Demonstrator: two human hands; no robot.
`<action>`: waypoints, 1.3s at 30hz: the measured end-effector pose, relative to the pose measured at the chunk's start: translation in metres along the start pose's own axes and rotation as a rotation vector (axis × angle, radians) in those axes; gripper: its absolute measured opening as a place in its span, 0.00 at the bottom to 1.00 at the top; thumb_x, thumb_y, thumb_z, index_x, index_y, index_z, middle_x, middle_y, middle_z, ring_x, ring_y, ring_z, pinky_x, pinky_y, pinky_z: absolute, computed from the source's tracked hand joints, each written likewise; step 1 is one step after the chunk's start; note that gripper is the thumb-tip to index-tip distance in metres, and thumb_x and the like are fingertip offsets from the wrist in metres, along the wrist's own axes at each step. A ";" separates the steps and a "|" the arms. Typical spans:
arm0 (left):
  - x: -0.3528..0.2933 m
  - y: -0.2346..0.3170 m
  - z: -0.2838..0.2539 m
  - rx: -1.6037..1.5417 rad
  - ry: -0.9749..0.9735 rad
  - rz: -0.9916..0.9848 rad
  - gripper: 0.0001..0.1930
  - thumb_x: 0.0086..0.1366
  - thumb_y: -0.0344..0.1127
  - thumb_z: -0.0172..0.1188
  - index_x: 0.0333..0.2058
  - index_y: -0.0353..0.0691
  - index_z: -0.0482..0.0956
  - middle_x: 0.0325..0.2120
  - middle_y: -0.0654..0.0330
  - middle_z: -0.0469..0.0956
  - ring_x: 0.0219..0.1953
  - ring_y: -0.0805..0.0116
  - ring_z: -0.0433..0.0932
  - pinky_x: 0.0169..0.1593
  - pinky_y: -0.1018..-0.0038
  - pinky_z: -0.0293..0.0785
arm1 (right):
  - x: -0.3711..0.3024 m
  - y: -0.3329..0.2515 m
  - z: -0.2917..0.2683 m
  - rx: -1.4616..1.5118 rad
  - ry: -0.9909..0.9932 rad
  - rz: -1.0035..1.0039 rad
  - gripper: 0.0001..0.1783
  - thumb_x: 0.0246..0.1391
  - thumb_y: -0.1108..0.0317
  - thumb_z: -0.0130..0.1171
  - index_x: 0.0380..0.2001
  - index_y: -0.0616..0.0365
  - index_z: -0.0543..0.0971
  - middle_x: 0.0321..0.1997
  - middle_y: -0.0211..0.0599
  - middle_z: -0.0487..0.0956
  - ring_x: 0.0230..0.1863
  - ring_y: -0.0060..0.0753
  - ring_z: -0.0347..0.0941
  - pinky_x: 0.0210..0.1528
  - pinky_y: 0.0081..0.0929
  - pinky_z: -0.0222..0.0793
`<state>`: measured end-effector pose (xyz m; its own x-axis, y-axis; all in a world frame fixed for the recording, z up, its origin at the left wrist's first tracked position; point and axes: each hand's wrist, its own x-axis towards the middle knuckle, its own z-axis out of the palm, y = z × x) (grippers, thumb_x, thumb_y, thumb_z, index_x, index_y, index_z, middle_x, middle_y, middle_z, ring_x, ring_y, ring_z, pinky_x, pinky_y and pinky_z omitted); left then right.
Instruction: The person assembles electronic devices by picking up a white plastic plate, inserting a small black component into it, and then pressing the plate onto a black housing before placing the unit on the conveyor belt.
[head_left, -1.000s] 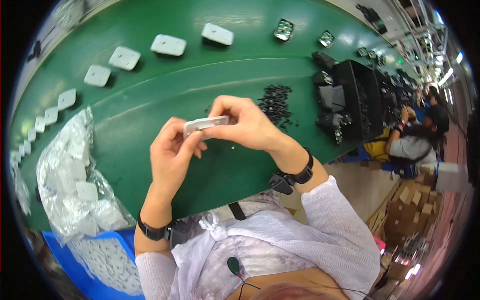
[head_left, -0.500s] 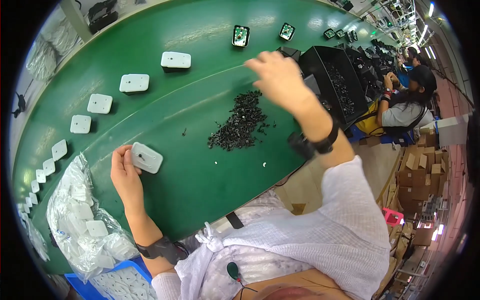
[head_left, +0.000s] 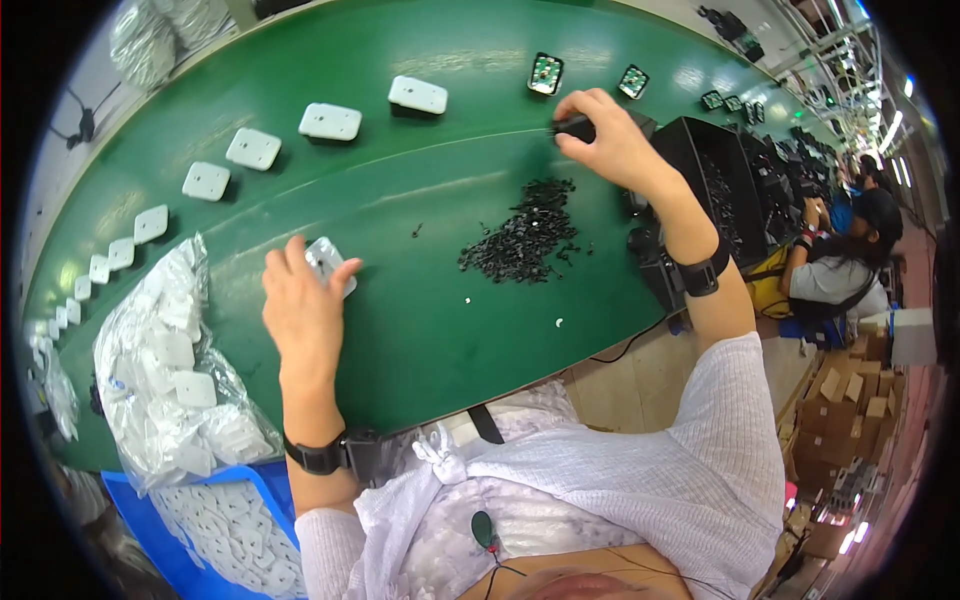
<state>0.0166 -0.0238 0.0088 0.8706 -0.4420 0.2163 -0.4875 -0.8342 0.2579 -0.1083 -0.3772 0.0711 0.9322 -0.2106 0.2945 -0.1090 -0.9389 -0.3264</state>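
Observation:
My left hand (head_left: pixel 303 305) is at a white plastic cover (head_left: pixel 326 258), its thumb across one edge and its fingers along the other. The cover is partly hidden by the hand. Farther right, my right hand (head_left: pixel 622 145) has its thumb and fingers closed around a dark casing (head_left: pixel 573 128) at the table's far side. Most of the casing is covered by the hand. Between the hands lies a heap of small black screws (head_left: pixel 522 237) on the green tabletop (head_left: pixel 420 340).
White covered units (head_left: pixel 330 122) curve along the left. Two black cases with green circuit boards (head_left: pixel 546 74) stand at the back. A plastic bag of white covers (head_left: pixel 180 370) and a blue bin (head_left: pixel 135 520) sit left. Right are a black box (head_left: pixel 690 150) and a seated person (head_left: pixel 835 270).
My left hand has moved from the cover's left edge to over it, and the cover looks turned. My right hand has closed on the dark casing. The whole view has shifted.

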 end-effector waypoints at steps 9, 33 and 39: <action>-0.006 0.003 -0.002 -0.205 -0.006 0.289 0.31 0.50 0.25 0.65 0.55 0.36 0.67 0.44 0.54 0.71 0.46 0.52 0.70 0.49 0.61 0.67 | 0.014 -0.057 0.063 0.136 -0.076 -0.117 0.16 0.53 0.69 0.59 0.46 0.56 0.76 0.53 0.36 0.73 0.57 0.41 0.67 0.58 0.35 0.64; -0.024 -0.032 -0.004 -0.535 -0.028 0.384 0.28 0.55 0.16 0.45 0.56 0.41 0.72 0.57 0.57 0.71 0.58 0.57 0.70 0.61 0.63 0.64 | 0.012 -0.168 0.102 0.253 -0.235 -0.492 0.24 0.45 0.76 0.63 0.49 0.59 0.75 0.47 0.38 0.76 0.47 0.43 0.71 0.49 0.35 0.70; -0.029 -0.032 -0.004 -0.448 -0.049 0.387 0.30 0.54 0.16 0.46 0.57 0.43 0.71 0.59 0.61 0.70 0.60 0.59 0.69 0.62 0.62 0.63 | 0.004 -0.169 0.107 0.242 -0.185 -0.474 0.25 0.45 0.76 0.62 0.50 0.58 0.75 0.47 0.37 0.76 0.46 0.43 0.71 0.49 0.35 0.70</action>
<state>0.0064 0.0169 -0.0019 0.6211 -0.7096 0.3327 -0.7411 -0.3938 0.5438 -0.0498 -0.1898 0.0317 0.9072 0.2912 0.3036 0.3988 -0.8251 -0.4001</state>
